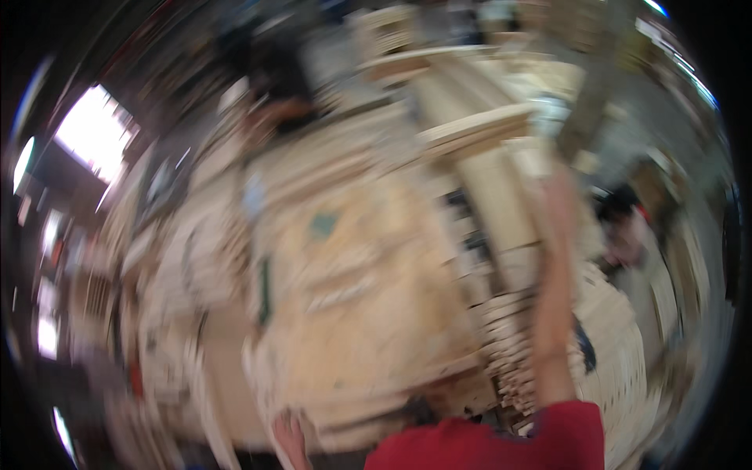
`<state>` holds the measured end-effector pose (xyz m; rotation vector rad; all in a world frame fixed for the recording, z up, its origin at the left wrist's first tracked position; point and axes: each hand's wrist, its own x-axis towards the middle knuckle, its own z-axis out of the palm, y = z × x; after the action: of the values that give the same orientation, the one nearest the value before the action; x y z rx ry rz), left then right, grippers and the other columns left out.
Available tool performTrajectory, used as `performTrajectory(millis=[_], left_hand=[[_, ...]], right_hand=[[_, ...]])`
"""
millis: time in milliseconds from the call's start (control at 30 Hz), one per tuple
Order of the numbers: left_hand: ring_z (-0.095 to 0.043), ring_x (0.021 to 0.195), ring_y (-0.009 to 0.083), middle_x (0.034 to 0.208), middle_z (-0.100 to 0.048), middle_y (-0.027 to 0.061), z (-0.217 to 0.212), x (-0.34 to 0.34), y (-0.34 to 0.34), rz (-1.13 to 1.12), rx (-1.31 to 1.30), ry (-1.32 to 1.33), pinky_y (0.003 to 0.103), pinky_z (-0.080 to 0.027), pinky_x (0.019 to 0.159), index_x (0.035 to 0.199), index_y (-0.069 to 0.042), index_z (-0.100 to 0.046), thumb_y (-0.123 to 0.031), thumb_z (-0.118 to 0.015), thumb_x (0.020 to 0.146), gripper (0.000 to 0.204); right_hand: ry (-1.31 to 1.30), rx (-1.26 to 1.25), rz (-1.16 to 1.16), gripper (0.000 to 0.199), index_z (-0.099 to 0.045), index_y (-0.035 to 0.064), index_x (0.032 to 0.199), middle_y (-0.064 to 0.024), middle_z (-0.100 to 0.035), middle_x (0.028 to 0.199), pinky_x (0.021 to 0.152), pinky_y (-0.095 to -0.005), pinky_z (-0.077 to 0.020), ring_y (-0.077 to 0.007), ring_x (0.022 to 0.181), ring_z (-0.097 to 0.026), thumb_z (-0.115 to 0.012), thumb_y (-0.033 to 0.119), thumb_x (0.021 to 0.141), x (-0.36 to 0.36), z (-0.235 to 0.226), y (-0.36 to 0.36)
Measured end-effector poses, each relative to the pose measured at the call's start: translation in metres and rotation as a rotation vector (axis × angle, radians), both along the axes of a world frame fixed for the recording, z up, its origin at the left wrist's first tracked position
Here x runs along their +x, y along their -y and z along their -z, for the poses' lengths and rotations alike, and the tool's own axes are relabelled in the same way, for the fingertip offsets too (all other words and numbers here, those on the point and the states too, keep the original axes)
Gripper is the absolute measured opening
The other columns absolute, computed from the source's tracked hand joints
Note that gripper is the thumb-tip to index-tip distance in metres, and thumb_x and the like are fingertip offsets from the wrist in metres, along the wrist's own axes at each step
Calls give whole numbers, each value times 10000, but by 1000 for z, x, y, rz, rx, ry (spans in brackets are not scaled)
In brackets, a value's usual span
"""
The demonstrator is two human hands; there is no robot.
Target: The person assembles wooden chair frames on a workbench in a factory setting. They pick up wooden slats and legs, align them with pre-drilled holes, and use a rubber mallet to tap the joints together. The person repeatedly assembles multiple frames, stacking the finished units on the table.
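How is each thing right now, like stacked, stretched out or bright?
Right arm: stretched forward
Right hand: blurred, grip unclear
Left hand: by near edge of worktable, grip unclear
Wooden pieces beside right arm: stacked
Boards left of worktable: stacked
Upper-left opening: bright white

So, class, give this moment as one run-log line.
left hand: by table edge | right hand: extended, near boards, contact unclear | view: blurred

You can pass over the wooden tabletop (411,313), but board stacks (204,254) hem in your left, stacked strips (509,352) crowd your right, and beyond, through the blur, probably a post (599,98) rises.
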<state>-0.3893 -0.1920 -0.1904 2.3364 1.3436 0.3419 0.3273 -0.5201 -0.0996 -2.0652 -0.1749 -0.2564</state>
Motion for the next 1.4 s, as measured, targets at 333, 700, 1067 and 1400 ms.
performTrajectory(millis=[333,700,1067,1400], left_hand=[[-700,1044,306,1136,-731,202,-18,-129,-35,-519,-645,-164,425,-522,901,1247,31,-665,-462,-755,852,638],[-716,939,337,984,-735,194,1,-170,-37,-541,-292,99,447,-534,825,1022,-14,-706,-502,-876,654,635],[-693,954,392,1045,-702,249,4,50,-87,-36,-426,425,457,-542,842,1274,7,-575,-362,-808,805,641],[-617,1057,445,1111,-621,262,32,207,-158,15,-154,-26,522,-500,904,1147,4,-560,-365,-785,820,542]], right_hand=[[-294,-731,-100,733,-575,-34,1398,-207,-684,1244,997,-403,-491,-291,1099,-674,-492,581,1009,-85,-6,138],[-266,-369,-182,607,-620,-28,1326,-168,-646,1243,1003,-392,-464,-280,1132,-609,-650,443,944,-170,-14,93],[-296,-276,-313,591,-621,-12,1292,-206,-620,1321,1031,-437,-447,-309,1214,-582,-775,344,847,-191,37,-54],[-269,-577,-134,526,-635,-7,1170,-247,-653,1134,957,-493,-482,-422,1095,-605,-800,268,752,-229,139,-147]])
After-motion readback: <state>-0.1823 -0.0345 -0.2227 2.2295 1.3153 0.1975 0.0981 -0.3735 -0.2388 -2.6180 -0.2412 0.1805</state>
